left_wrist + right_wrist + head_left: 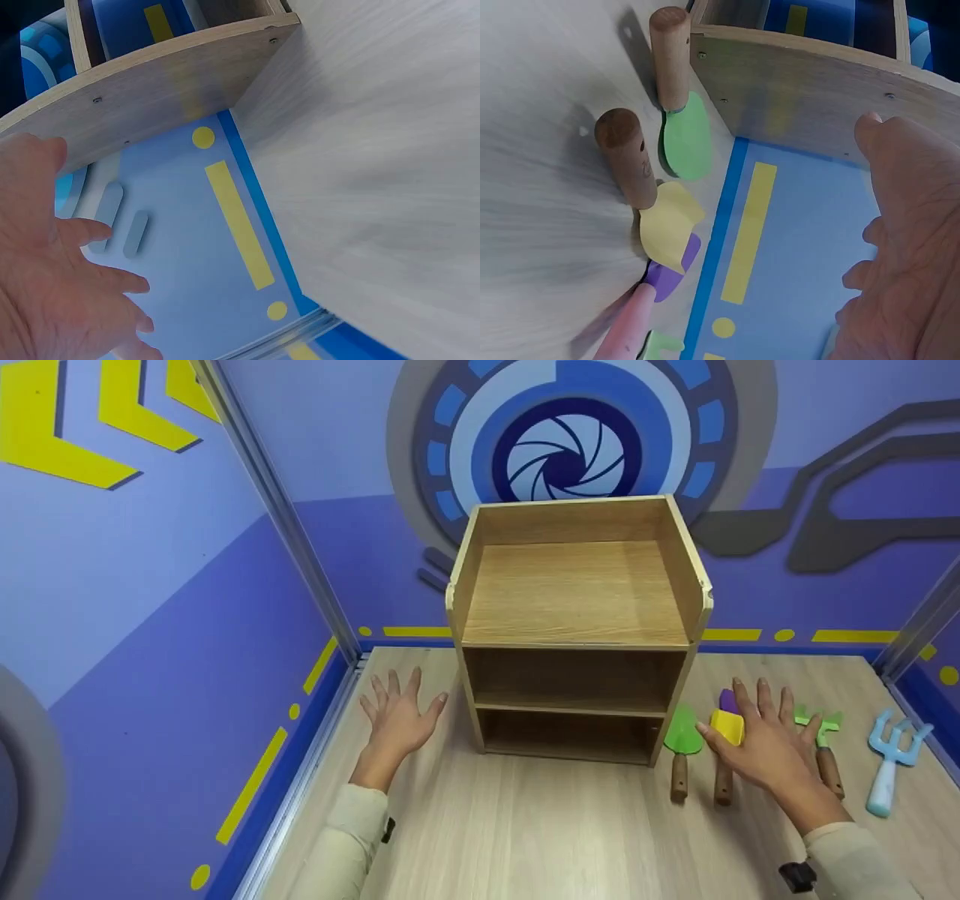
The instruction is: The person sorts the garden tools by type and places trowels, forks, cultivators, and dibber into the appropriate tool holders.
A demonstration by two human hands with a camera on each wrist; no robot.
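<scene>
My left hand (pixel 401 724) is held with fingers spread to the left of a small wooden shelf (pixel 577 592), touching nothing. In the left wrist view the left hand (pixel 67 292) shows beside the shelf's side panel (pixel 165 97). On the right, my right hand (pixel 772 750) spreads its fingers above a row of toy garden tools, holding none. Nearest the shelf lies a green trowel (pixel 682 731) with a wooden handle. Beside it are a yellow scoop (pixel 729 727) and a purple-headed tool (pixel 676 274) with a pink handle. A green rake (pixel 825 724) is partly hidden by the hand.
A light blue fork (pixel 891 750) lies at the far right of the wooden table (pixel 555 825). The shelf has an upper tray and two lower compartments, and stands near the blue back wall (pixel 360 562). A metal rail (pixel 300 787) runs along the table's left edge.
</scene>
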